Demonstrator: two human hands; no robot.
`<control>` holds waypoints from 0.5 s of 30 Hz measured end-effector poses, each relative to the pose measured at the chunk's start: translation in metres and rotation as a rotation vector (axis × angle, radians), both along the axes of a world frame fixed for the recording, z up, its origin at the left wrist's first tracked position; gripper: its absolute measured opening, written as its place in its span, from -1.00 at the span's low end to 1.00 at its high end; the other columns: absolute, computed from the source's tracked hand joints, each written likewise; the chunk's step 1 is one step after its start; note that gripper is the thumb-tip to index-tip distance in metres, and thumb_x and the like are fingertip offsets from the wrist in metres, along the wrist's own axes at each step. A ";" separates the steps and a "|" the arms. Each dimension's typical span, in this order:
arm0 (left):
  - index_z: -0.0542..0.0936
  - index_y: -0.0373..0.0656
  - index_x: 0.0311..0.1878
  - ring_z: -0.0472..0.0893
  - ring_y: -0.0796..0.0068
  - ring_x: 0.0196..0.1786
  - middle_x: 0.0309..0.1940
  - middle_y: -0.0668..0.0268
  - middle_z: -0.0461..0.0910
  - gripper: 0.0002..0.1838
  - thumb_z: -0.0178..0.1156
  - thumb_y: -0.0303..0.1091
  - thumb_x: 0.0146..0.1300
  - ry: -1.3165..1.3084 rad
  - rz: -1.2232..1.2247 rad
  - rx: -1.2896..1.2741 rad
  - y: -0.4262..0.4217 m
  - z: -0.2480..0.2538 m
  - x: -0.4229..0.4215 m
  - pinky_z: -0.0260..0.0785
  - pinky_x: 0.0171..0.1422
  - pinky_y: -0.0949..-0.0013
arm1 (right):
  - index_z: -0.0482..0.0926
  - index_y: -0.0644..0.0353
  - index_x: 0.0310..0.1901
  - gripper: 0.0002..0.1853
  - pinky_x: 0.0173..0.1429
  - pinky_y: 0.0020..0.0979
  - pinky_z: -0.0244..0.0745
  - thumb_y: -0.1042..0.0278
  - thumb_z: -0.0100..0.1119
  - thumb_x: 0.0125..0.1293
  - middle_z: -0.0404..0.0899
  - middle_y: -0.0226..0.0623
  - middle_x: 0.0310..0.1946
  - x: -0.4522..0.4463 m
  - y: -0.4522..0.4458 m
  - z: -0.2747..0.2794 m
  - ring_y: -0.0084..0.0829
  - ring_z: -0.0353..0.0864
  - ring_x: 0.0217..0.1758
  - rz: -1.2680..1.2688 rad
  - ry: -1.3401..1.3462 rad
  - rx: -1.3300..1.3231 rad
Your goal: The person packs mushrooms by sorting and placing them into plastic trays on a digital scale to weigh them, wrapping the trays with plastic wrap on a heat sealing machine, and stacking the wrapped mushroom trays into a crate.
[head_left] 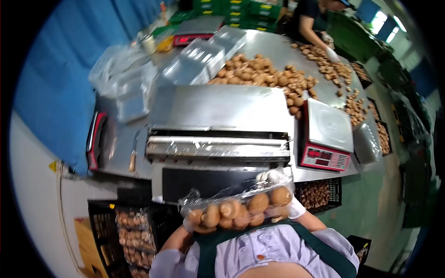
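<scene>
A clear tray of brown mushrooms, with plastic film over it, is held close to my body at the front edge of the wrapping machine. My left hand, in a white glove, is at the tray's left end, mostly hidden behind it. At the right end my gloved right hand grips the tray, partly covered by shiny film. Loose film stretches along the tray's far side, over the machine's black plate.
A red scale stands right of the machine. Beyond are loose mushrooms, empty trays and a co-worker sorting at the far right. A wooden-handled tool lies left. Crates with packed mushrooms stand below left.
</scene>
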State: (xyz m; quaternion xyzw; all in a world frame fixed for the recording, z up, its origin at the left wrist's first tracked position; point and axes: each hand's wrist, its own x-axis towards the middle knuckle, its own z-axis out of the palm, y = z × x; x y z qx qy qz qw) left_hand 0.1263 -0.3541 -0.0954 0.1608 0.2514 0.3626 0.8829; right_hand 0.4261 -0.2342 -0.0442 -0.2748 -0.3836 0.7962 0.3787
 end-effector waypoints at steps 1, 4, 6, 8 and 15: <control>0.50 -0.16 0.06 0.56 0.43 -0.07 -0.10 0.27 0.55 -0.73 0.01 -0.32 0.34 0.006 -0.013 0.012 0.001 -0.001 -0.001 0.48 -0.03 0.41 | 0.52 0.22 -0.06 -0.58 0.23 -0.20 0.37 0.00 -0.07 0.38 0.47 -0.05 0.01 -0.002 0.018 0.013 -0.25 0.40 0.19 -0.037 0.344 -0.004; 0.49 -0.15 0.07 0.56 0.41 -0.05 -0.09 0.27 0.55 -0.72 0.01 -0.31 0.35 0.022 -0.041 0.026 -0.003 -0.004 -0.008 0.48 -0.02 0.39 | 0.56 0.21 -0.06 -0.44 0.33 -0.06 0.22 -0.18 -0.13 0.36 0.39 0.20 0.13 -0.026 0.022 0.085 -0.03 0.32 0.28 0.227 0.885 0.125; 0.49 -0.14 0.08 0.56 0.40 -0.04 -0.08 0.26 0.54 -0.71 0.00 -0.30 0.35 0.036 -0.050 0.039 -0.004 -0.004 -0.014 0.48 -0.01 0.38 | 0.56 0.21 -0.02 -0.41 0.39 -0.05 0.12 -0.20 -0.22 0.39 0.25 0.23 0.24 -0.057 0.014 0.089 0.00 0.26 0.32 0.494 0.834 0.258; 0.49 -0.12 0.09 0.55 0.40 -0.03 -0.07 0.25 0.54 -0.71 -0.01 -0.29 0.36 0.057 -0.058 0.068 0.001 0.000 -0.017 0.48 0.01 0.37 | 0.51 0.24 0.08 -0.37 0.43 -0.12 0.06 -0.21 -0.27 0.41 0.15 0.15 0.32 -0.069 0.001 0.110 -0.05 0.21 0.36 0.669 0.612 0.143; 0.47 -0.38 0.00 0.60 0.38 -0.11 -0.14 0.12 0.58 -0.65 0.00 -0.24 0.36 0.653 0.172 0.442 0.071 0.125 0.010 0.47 0.04 0.39 | 0.27 0.31 0.25 -0.44 0.39 -0.40 0.10 0.00 -0.22 0.43 0.22 -0.15 0.30 -0.073 -0.018 0.056 -0.31 0.25 0.31 0.708 0.647 -0.441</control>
